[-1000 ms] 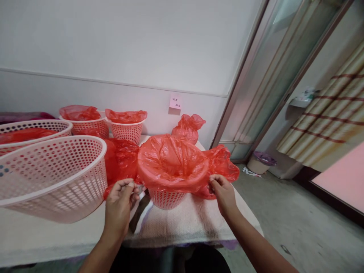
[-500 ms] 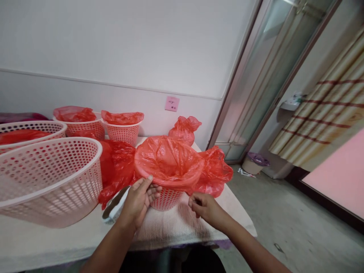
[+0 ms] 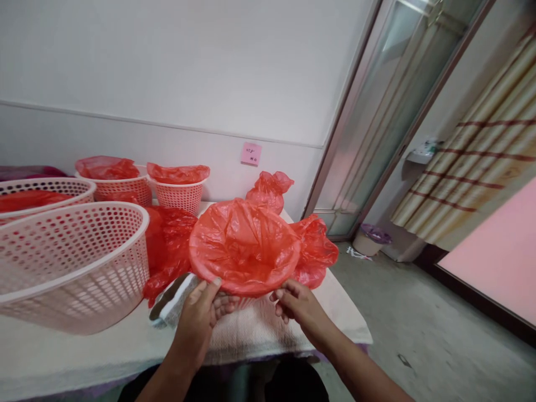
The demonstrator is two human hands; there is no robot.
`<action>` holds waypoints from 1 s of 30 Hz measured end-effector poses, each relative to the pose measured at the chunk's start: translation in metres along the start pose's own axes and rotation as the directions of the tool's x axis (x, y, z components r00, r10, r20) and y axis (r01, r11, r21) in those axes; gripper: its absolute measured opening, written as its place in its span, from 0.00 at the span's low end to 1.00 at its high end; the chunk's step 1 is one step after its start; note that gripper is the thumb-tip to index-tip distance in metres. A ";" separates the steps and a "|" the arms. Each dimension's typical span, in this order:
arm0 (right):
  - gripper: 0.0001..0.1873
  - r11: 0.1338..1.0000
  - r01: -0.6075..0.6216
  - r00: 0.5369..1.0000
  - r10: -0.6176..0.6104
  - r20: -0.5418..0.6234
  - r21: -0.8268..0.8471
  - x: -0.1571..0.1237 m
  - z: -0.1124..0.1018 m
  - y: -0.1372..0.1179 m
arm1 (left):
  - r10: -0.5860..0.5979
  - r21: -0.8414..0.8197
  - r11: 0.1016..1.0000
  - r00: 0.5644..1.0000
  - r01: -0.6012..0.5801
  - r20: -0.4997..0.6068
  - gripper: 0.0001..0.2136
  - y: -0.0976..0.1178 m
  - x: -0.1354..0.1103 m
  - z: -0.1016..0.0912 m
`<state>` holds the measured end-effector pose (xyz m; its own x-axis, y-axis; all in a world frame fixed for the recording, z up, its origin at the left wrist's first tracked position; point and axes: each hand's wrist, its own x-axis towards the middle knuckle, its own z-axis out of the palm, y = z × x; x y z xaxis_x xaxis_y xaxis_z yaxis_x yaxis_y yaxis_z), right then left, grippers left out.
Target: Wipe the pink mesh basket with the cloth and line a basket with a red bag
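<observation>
A red plastic bag (image 3: 247,245) lines a small perforated plastic basket (image 3: 248,302), its edge folded out over the rim. The basket leans toward me, so its mouth faces me and little of its side shows. At the front left of the rim, my left hand (image 3: 200,315) has its thumb on the bag's edge and its fingers curled beneath. My right hand (image 3: 299,307) is closed at the front right of the rim, thumb and fingers on the bag's edge. Beside my left wrist lies a grey and brown cloth item (image 3: 170,304).
A large white perforated basket (image 3: 96,273) stands at left. Lined baskets (image 3: 180,195) are behind it. Red bags lie left (image 3: 170,240) and right (image 3: 314,251), with a knotted one (image 3: 268,192) at the back. The cloth-covered table (image 3: 343,318) ends at right.
The lined basket has tipped toward me, its front rim lower now. My right hand has come up to the rim, and my left hand has moved slightly down with it.
</observation>
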<state>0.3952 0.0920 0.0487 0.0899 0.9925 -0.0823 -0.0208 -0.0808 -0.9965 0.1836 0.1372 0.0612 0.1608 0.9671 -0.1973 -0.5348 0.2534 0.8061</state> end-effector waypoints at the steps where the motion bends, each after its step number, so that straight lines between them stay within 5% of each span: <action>1: 0.16 0.987 -0.065 0.998 0.068 -0.013 0.148 -0.001 -0.001 0.000 | -0.003 0.005 1.000 1.000 0.003 0.000 0.18 -0.002 -0.003 -0.002; 4: 0.20 0.872 -0.120 0.985 0.163 -0.050 0.475 -0.003 -0.004 -0.002 | 0.000 0.005 1.000 1.000 0.000 -0.007 0.19 -0.005 -0.013 -0.006; 7: 0.20 0.798 -0.074 0.987 0.145 -0.072 0.599 0.000 -0.006 -0.003 | 0.011 0.010 1.000 1.000 -0.011 -0.013 0.19 -0.005 -0.023 -0.010; 14: 0.15 0.915 -0.046 0.993 0.087 -0.085 0.401 0.009 -0.002 0.012 | -0.001 -0.002 1.000 0.999 0.001 -0.053 0.20 -0.011 -0.035 -0.014; 17: 0.15 0.960 -0.060 0.978 0.111 -0.175 0.275 0.012 -0.012 0.021 | -0.016 -0.037 0.999 0.994 0.012 -0.111 0.26 -0.016 -0.036 -0.013; 21: 0.12 0.978 0.088 0.882 0.011 -0.471 0.188 0.006 -0.040 0.009 | -0.032 -0.058 0.998 0.991 0.025 -0.129 0.29 -0.027 -0.043 -0.015; 24: 0.12 0.934 0.349 0.715 -0.319 -0.622 -0.079 -0.011 -0.043 -0.024 | -0.059 -0.057 0.997 0.992 0.053 -0.110 0.29 -0.040 -0.053 -0.021; 26: 0.11 0.794 0.482 0.665 -0.607 -0.436 -0.370 -0.024 -0.025 -0.050 | -0.063 -0.017 0.998 0.995 0.062 -0.073 0.27 -0.050 -0.061 -0.025; 27: 0.13 0.705 0.520 0.689 -0.680 -0.251 -0.481 -0.028 -0.012 -0.061 | -0.065 0.012 0.998 0.997 0.066 -0.046 0.26 -0.056 -0.064 -0.027; 30: 0.25 0.527 0.601 0.755 -0.620 0.212 -0.601 -0.022 0.031 -0.077 | -0.062 0.101 0.993 0.998 0.064 -0.029 0.26 -0.073 -0.074 -0.032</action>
<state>0.3637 0.0790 0.1280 -0.1302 0.8191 0.5587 0.6417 0.4992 -0.5823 0.1846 0.0476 -0.0011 0.1693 0.9498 -0.2629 -0.4366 0.3115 0.8440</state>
